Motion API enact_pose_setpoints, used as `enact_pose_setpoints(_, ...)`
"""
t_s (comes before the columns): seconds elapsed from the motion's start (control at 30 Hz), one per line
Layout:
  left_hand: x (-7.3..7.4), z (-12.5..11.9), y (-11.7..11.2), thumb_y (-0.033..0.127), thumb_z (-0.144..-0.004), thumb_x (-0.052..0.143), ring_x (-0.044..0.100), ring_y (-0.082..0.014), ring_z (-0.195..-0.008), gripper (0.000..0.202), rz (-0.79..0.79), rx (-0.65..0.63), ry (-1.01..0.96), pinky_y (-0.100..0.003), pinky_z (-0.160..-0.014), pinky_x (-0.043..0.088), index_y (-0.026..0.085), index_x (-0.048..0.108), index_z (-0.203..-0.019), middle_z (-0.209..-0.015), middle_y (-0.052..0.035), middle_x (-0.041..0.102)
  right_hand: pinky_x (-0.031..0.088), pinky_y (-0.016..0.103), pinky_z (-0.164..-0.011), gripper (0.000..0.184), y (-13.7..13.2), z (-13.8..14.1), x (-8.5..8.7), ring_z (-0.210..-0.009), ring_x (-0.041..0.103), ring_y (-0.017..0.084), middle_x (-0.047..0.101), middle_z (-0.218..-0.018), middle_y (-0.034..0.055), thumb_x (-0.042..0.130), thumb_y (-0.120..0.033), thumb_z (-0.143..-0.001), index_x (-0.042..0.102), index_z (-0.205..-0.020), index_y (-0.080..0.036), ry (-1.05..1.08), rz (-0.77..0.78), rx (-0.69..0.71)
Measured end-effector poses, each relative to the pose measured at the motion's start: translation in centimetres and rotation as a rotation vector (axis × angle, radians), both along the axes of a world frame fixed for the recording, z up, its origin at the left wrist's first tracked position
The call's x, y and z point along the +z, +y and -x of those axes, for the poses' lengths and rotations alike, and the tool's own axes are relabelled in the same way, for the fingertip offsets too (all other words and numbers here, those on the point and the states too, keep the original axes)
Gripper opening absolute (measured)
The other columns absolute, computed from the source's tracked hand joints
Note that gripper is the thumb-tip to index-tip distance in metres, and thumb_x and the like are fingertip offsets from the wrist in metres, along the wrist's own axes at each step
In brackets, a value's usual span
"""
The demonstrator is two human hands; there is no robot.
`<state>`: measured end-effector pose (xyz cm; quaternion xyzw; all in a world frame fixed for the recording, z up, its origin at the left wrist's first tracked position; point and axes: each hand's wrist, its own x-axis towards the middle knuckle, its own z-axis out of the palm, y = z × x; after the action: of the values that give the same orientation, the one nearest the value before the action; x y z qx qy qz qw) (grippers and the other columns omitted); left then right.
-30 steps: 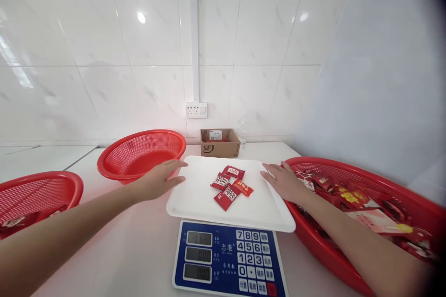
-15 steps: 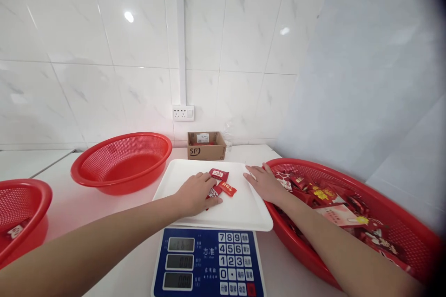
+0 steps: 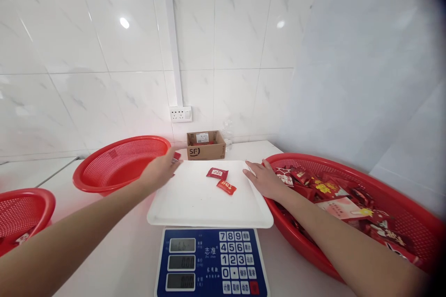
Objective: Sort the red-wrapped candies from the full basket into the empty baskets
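Largest container: the right red basket [image 3: 296, 236], mesh-walled, heaped with loose red packets [image 3: 324, 188] and one pale pink one. Its rim lies just beside the right hand [image 3: 265, 180]. The middle red basket [image 3: 104, 167] stands just beyond the left hand [image 3: 158, 172]. A third red basket [image 3: 31, 199], far left and well apart from both hands, holds at least one packet.

The white tray [image 3: 195, 202] sits on a blue-faced scale [image 3: 211, 262]. It carries two red sachets [image 3: 217, 173] between the two hands, nearer the right fingertips. A small cardboard box [image 3: 205, 146] stands at the wall beyond all the fingers; its contents are too small to tell.

The left fingers are curled closed on a held packet [image 3: 176, 156]. Only its red corner shows at the fingertips, over the tray's far left corner beside the middle basket's rim. The right hand lies flat, fingers stretched out, gripping nothing, on the tray's right edge.

Surface: a white counter [image 3: 104, 250]. The walls are glossy white tile, with a socket [image 3: 180, 113] above the box.
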<state>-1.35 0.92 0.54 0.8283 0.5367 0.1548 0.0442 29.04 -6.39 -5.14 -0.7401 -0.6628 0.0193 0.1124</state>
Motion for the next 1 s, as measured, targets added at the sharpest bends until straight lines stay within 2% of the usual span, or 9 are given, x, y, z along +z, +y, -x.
enact_pose_setpoints(0.1, 1.2, 3.6, 1.9, 0.051, -0.090, 0.022, 0.064, -0.0283, -0.067, 0.053, -0.040, 0.173, 0.032, -0.036, -0.057, 0.045, 0.017, 0.030, -0.130, -0.075, -0.0088, 0.066, 0.019, 0.046, -0.108, 0.061, 0.0, 0.1, 0.2, -0.134, 0.019, 0.029, 0.042, -0.138, 0.0057, 0.017, -0.050, -0.091, 0.034, -0.139, -0.016, 0.026, 0.015, -0.024)
enact_pose_setpoints(0.2, 1.4, 6.7, 3.3, 0.055, -0.088, 0.019, 0.063, -0.0321, -0.067, 0.064, -0.048, 0.279, 0.080, -0.042, -0.058, 0.045, 0.011, 0.026, -0.135, -0.074, -0.0122, 0.066, 0.017, 0.047, -0.108, 0.060, 0.1, 0.1, 0.2, -0.135, 0.014, 0.031, 0.039, -0.139, 0.0049, 0.018, -0.049, -0.091, 0.033, -0.140, -0.017, 0.050, 0.042, -0.039)
enact_pose_setpoints(0.33, 0.1, 7.9, 4.3, 0.057, -0.086, 0.024, 0.058, -0.0413, -0.091, 0.073, -0.071, 0.301, 0.116, -0.053, -0.068, 0.044, 0.007, 0.019, -0.140, -0.102, -0.0229, 0.063, 0.015, 0.047, -0.109, 0.060, 0.3, -0.1, -0.1, -0.136, 0.009, 0.032, 0.037, -0.141, 0.0041, 0.020, -0.049, -0.091, 0.031, -0.140, -0.016, 0.085, 0.054, -0.063)
enact_pose_setpoints(0.4, -0.7, 6.9, 4.4, 0.054, -0.087, 0.026, 0.049, -0.0424, -0.110, 0.071, -0.095, 0.236, 0.113, -0.055, -0.079, 0.041, 0.007, 0.021, -0.140, -0.122, -0.0255, 0.052, 0.011, 0.046, -0.110, 0.061, 0.5, -0.2, -0.3, -0.136, 0.012, 0.030, 0.039, -0.139, 0.0067, 0.018, -0.049, -0.091, 0.033, -0.139, -0.014, 0.067, 0.035, -0.024)
enact_pose_setpoints(0.5, -1.5, 3.3, 3.5, 0.049, -0.089, 0.026, 0.034, -0.0331, -0.127, 0.063, -0.113, 0.033, 0.101, -0.048, -0.097, 0.033, 0.012, 0.024, -0.139, -0.138, -0.0188, 0.039, 0.010, 0.046, -0.110, 0.062, 0.5, -0.2, -0.4, -0.135, 0.016, 0.028, 0.041, -0.138, 0.0083, 0.016, -0.049, -0.091, 0.034, -0.138, -0.013, 0.047, 0.023, -0.002)
enact_pose_setpoints(0.63, -2.0, -3.0, 0.8, 0.051, -0.089, 0.032, 0.028, -0.0214, -0.132, 0.058, -0.073, -0.352, 0.124, -0.035, -0.105, 0.027, 0.021, 0.028, -0.139, -0.144, -0.0076, 0.033, 0.009, 0.045, -0.110, 0.061, 0.4, -0.2, -0.3, -0.134, 0.019, 0.027, 0.040, -0.139, 0.0079, 0.016, -0.047, -0.091, 0.034, -0.139, -0.013, 0.034, 0.019, 0.013)
enact_pose_setpoints(0.73, -2.3, -7.0, -1.1, 0.057, -0.086, 0.036, 0.023, -0.0214, -0.135, 0.060, -0.026, -0.563, 0.162, -0.034, -0.106, 0.025, 0.023, 0.034, -0.136, -0.145, -0.0058, 0.034, 0.010, 0.045, -0.110, 0.062, 0.4, -0.2, -0.4, -0.134, 0.018, 0.027, 0.039, -0.139, 0.0082, 0.016, -0.047, -0.091, 0.033, -0.139, -0.012, 0.045, 0.011, 0.011)
enact_pose_setpoints(0.87, -2.9, -10.2, -2.2, 0.058, -0.084, 0.040, 0.037, -0.0265, -0.126, 0.055, 0.005, -0.649, 0.199, -0.039, -0.097, 0.034, 0.026, 0.044, -0.129, -0.135, -0.0090, 0.045, 0.011, 0.046, -0.110, 0.061, 0.6, -0.4, -0.8, -0.135, 0.015, 0.029, 0.040, -0.139, 0.0070, 0.018, -0.048, -0.091, 0.033, -0.139, -0.013, 0.060, 0.003, -0.012)
enact_pose_setpoints(1.0, -3.4, -11.1, -2.2, 0.046, -0.088, 0.041, 0.051, -0.0284, -0.105, 0.035, -0.035, -0.590, 0.201, -0.041, -0.084, 0.040, 0.021, 0.057, -0.105, -0.110, -0.0102, 0.057, 0.011, 0.046, -0.109, 0.062, 1.0, -0.8, -1.4, -0.135, 0.014, 0.030, 0.041, -0.138, 0.0072, 0.018, -0.050, -0.091, 0.035, -0.138, -0.014, 0.062, -0.016, -0.003)
